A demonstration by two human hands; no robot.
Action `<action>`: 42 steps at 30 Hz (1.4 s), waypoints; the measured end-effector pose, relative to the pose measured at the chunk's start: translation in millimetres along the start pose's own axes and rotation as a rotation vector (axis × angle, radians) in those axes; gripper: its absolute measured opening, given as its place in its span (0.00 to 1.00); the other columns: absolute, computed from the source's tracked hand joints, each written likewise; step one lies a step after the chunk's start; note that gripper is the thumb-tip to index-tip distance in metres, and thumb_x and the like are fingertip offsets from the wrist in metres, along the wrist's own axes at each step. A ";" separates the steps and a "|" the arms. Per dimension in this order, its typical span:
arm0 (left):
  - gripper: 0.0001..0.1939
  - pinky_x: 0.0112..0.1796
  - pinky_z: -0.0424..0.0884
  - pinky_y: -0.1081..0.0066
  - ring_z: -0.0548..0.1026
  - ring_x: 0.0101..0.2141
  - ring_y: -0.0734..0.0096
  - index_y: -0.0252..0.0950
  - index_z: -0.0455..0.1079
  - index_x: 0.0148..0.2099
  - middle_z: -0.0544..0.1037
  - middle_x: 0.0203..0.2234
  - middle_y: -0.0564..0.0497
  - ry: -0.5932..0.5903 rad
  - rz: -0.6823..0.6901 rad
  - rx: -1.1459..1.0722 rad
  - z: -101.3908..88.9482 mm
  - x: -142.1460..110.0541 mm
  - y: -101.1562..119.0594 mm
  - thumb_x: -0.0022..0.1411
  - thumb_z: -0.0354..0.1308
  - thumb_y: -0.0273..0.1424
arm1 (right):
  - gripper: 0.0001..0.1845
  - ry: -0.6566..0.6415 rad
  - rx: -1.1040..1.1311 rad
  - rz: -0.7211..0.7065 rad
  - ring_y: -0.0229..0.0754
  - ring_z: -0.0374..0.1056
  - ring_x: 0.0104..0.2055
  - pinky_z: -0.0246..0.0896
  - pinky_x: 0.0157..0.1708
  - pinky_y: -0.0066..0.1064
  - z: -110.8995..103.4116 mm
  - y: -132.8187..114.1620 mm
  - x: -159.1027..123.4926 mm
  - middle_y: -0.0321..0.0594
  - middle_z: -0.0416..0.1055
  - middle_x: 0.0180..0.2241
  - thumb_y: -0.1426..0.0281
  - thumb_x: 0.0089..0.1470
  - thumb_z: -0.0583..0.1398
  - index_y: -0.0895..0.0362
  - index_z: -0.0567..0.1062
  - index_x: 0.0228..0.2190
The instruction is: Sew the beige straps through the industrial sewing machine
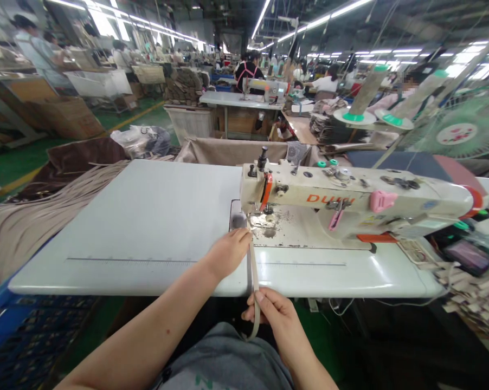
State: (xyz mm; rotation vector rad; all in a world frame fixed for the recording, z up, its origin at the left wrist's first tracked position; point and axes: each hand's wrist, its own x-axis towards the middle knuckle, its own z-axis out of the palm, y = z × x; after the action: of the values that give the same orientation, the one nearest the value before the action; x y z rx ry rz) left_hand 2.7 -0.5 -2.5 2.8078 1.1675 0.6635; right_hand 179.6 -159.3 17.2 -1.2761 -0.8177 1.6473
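Observation:
A narrow beige fabric strap (pixel 253 268) runs from the needle area of the sewing machine (pixel 301 189) down over the table's front edge. My left hand (pixel 231 250) is closed on the strap's upper part, close to the presser foot, with its fingertips pressed together. Below the edge, my right hand (pixel 272 311) pinches the same strap between thumb and fingers. The strap's lower end curves down towards my lap. The needle itself is too small to make out.
The white sewing table (pixel 159 216) has a printed ruler line. Many loose beige straps (pixel 61 211) hang at the left, above a blue crate (pixel 20 330). Stacked strips (pixel 478 303) lie at the right. A green fan (pixel 459 130) and thread cones (pixel 364 97) stand behind the machine.

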 end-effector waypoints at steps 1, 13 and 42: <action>0.09 0.59 0.83 0.55 0.84 0.53 0.54 0.35 0.74 0.53 0.82 0.52 0.40 0.008 0.005 -0.001 0.9 -0.3 -0.4 0.78 0.53 0.23 | 0.32 0.006 -0.005 0.001 0.48 0.80 0.33 0.72 0.40 0.37 -0.8 2.4 1.2 0.41 0.84 0.27 0.37 0.55 0.74 0.55 0.86 0.31; 0.12 0.64 0.80 0.52 0.82 0.58 0.53 0.38 0.71 0.55 0.81 0.55 0.41 0.072 -0.062 -0.063 5.6 4.6 0.9 0.74 0.56 0.21 | 0.38 0.001 -0.092 0.021 0.47 0.76 0.24 0.62 0.26 0.32 -8.9 27.4 6.2 0.39 0.77 0.18 0.30 0.54 0.68 0.54 0.81 0.26; 0.08 0.60 0.82 0.56 0.83 0.54 0.54 0.34 0.74 0.54 0.82 0.53 0.40 0.065 0.013 0.014 1.7 0.6 -0.4 0.76 0.57 0.22 | 0.30 -0.071 -0.142 -0.128 0.45 0.70 0.33 0.64 0.37 0.36 -6.7 5.8 6.3 0.39 0.78 0.28 0.40 0.53 0.75 0.54 0.84 0.25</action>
State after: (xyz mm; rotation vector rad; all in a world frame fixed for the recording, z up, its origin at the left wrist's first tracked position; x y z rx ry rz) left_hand 3.5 0.3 -3.9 2.8283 1.1697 0.7558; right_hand 184.0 -156.0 7.9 -1.2401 -1.0538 1.5626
